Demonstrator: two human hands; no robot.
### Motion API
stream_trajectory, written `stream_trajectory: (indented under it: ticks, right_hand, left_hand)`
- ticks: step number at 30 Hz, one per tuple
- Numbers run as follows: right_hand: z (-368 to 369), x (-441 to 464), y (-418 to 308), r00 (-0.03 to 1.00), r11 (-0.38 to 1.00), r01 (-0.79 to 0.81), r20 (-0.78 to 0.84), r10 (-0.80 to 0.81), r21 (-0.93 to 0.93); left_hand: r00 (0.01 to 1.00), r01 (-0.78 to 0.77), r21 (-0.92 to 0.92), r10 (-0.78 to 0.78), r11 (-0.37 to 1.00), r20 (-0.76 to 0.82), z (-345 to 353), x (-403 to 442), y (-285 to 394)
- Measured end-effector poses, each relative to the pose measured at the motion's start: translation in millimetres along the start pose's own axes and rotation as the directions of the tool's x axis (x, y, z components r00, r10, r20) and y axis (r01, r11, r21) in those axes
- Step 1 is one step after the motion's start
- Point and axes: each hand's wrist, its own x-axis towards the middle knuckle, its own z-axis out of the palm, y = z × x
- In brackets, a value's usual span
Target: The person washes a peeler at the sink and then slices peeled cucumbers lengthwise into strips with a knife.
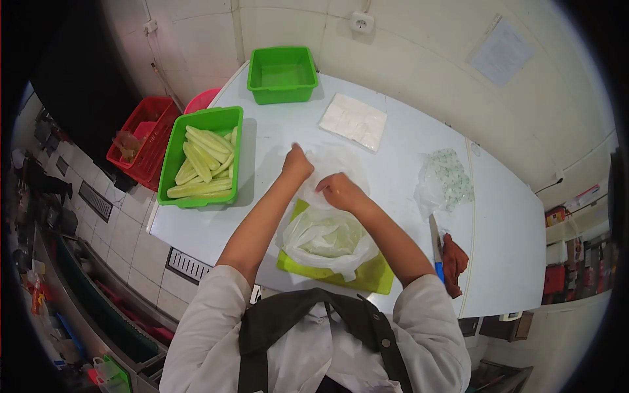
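Note:
My left hand (298,164) is closed at the left edge of a thin translucent plastic bag (339,164) above the middle of the table. On the bag's near side, my right hand (342,192) is closed too, with its fingers bent inward against the film. Nearer my body, a white plastic bag (327,243) with pale green contents sits on a yellow-green cutting board (373,274). To the left, a green tub (237,131) holds several peeled cucumbers (206,157), some cut lengthwise.
An empty green tub (282,93) stands at the back, beside a stack of white plastic bags (354,122). A patterned plastic bag (447,177), a blue-handled knife (435,239) and a brown cloth (454,264) lie right. Red crates (141,141) stand beyond the table's left edge.

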Motion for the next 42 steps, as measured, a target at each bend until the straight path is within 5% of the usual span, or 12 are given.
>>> stream_trajectory:
  ticks: [4, 7, 9, 12, 15, 17, 23, 26, 32, 36, 39, 42]
  right_hand:
    - [-38, -21, 10, 0.685, 0.867, -0.458, -0.7, 0.203, -0.198]
    - [-81, -47, -27, 0.394, 0.901, -0.384, -0.918, -0.04, -0.204]
    - [-83, -47, -16, 0.219, 0.796, -0.46, -0.919, -0.326, -0.392]
    - [-38, -5, 68, 0.718, 0.775, -0.628, -0.431, 0.547, -0.063]
    - [-58, -1, 28, 0.724, 0.865, -0.475, -0.487, 0.488, 0.161]
    - [-49, 22, 11, 0.562, 0.987, 0.144, -0.827, -0.018, 0.076]
    - [-36, 111, 54, 0.895, 0.935, -0.176, -0.345, 0.282, 0.306]
    - [-36, 105, 51, 0.941, 0.199, 0.083, -0.143, 0.306, 0.976]
    - [5, 87, 27, 0.894, 0.966, -0.241, -0.366, 0.258, 0.092]
    - [-16, 68, 43, 0.732, 0.856, -0.455, -0.444, 0.517, 0.246]
    - [-26, 44, 46, 0.878, 0.178, 0.056, -0.133, 0.459, 0.982]
    - [-37, 33, 108, 0.967, -0.432, 0.15, -0.041, 0.251, 0.889]
  left_hand:
    - [0.935, -0.328, -0.504, 0.2, 0.799, -0.293, -41, -1, 52]
    - [0.36, -0.873, -0.082, 0.521, 0.481, -0.774, -89, -39, 110]
    - [0.462, -0.814, 0.07, 0.716, 0.576, -0.524, -81, -25, 87]
    - [0.728, -0.665, -0.052, 0.631, 0.745, -0.268, -57, -22, 3]
    - [0.9, -0.434, -0.355, 0.383, 0.828, -0.207, -55, -13, -17]
    - [0.959, -0.282, -0.501, 0.233, 0.819, -0.158, -52, -30, -31]
    - [0.915, -0.256, -0.25, 0.15, 0.934, -0.375, -84, -46, 0]
    - [0.809, -0.198, 0.005, 0.166, 0.98, -0.564, -89, -45, -35]
    - [0.931, 0.061, -0.107, -0.096, 0.992, -0.352, -107, -54, -39]
    - [0.931, 0.261, -0.944, -0.311, 0.202, 0.191, -107, -42, -58]
    - [0.907, 0.349, -0.869, -0.108, -0.352, 0.408, -107, -36, -72]
    - [0.853, 0.496, -0.796, 0.027, -0.346, 0.521, -130, -47, -39]
